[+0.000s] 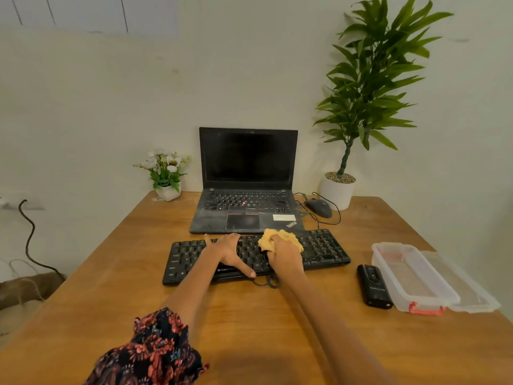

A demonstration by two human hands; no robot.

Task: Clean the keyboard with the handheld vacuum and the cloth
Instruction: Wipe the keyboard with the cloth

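Head view of a wooden surface (116, 287) set against a pale wall. A black external keyboard (324, 248) lies across the middle of the surface, just in front of an open black laptop (247, 184) whose screen is dark. The left hand (226, 252) rests flat on the keys left of centre, fingers straight and spread, thumb reaching to the near edge of the keyboard; it holds nothing. The right hand (284, 252) grips a bunched yellow cloth (280, 238) and holds it down on the keys right of centre, fingers curled round the fabric. A thin black cable (268, 282) loops on the surface just beside the near edge of the keyboard, between the two forearms. The left arm wears a dark floral sleeve (155, 348).

To the right of the keyboard, and apart from it, lies the black handheld vacuum (373, 286), flat on the surface. Just beside it on the right stands a clear plastic container (410, 276) with red clips, its clear lid (469, 290) lying against its right side. A wired grey mouse (319, 207) sits to the right of the laptop. A tall potted plant (369, 87) in a white pot stands at the far right corner; a small pot of white flowers (166, 173) stands left of the laptop.
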